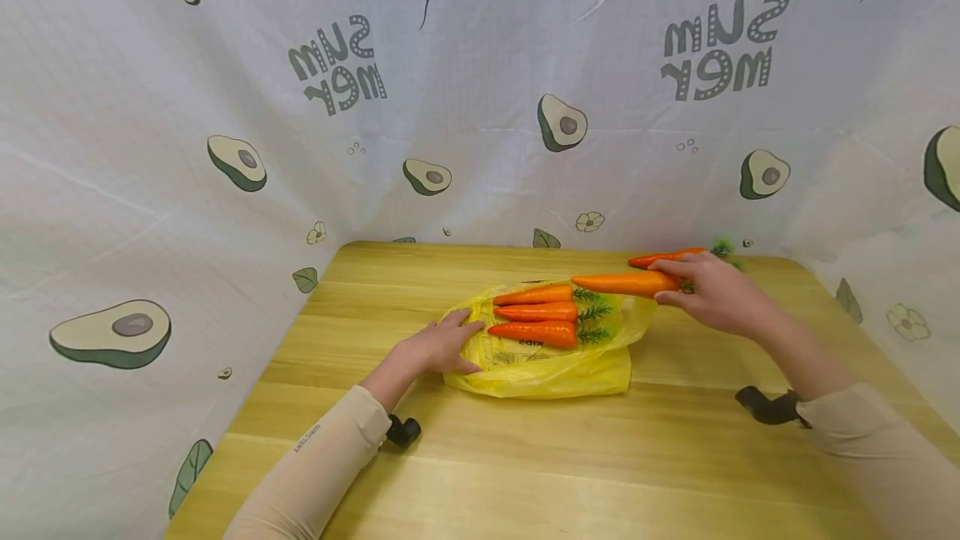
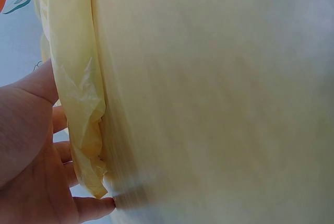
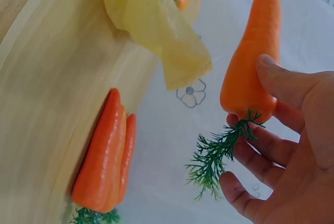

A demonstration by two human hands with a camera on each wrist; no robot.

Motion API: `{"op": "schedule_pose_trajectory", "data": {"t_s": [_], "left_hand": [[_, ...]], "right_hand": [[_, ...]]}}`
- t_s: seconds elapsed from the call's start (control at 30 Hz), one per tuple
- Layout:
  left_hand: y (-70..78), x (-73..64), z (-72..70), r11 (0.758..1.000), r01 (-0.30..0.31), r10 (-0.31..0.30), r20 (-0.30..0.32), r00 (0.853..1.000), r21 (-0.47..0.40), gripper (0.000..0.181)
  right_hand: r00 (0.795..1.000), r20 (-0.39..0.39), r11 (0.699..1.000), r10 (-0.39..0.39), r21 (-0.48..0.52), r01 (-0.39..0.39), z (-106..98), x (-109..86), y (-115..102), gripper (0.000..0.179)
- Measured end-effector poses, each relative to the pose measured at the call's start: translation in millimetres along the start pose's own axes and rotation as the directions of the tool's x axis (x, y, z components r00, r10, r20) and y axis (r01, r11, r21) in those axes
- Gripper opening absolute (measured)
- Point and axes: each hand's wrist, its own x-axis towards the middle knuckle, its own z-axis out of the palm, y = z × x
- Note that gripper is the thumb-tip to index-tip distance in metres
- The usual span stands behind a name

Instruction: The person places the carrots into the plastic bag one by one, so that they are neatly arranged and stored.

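Three orange carrots [image 1: 536, 312] with green tops lie side by side on a yellow plastic bag [image 1: 555, 382]. My left hand [image 1: 442, 344] rests at the bag's left edge, fingers spread; in the left wrist view its fingers [image 2: 88, 208] reach past the bag's crumpled side. My right hand [image 1: 708, 290] holds another carrot [image 1: 622, 282] by its thick end, above the bag's right side. Thumb and fingers pinch it in the right wrist view, where its green leaves [image 3: 209, 156] hang below.
More carrots [image 3: 99, 161] lie close together on the table at the back right, partly behind the right hand in the head view. The wooden table [image 1: 480, 465] meets a white curtain [image 1: 480, 107] printed with avocados. Black mounts [image 1: 768, 405] stick out at both wrists.
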Motion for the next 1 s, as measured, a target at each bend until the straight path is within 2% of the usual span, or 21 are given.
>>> {"op": "schedule_pose_trajectory", "data": {"t_s": [0.27, 1.0], "left_hand": [[-1.3, 1.5, 0.2, 1.0, -0.008, 0.008, 0.001, 1.0, 0.002, 0.082], [-0.2, 1.3, -0.1, 1.0, 0.001, 0.0, 0.015, 1.0, -0.013, 0.082]], "right_hand": [[1.0, 0.012, 1.0, 0.002, 0.01, -0.002, 5.3, 2.8, -12.6, 0.053], [0.999, 0.04, 0.998, -0.032, -0.05, 0.034, 23.8, 12.1, -44.4, 0.049]]}}
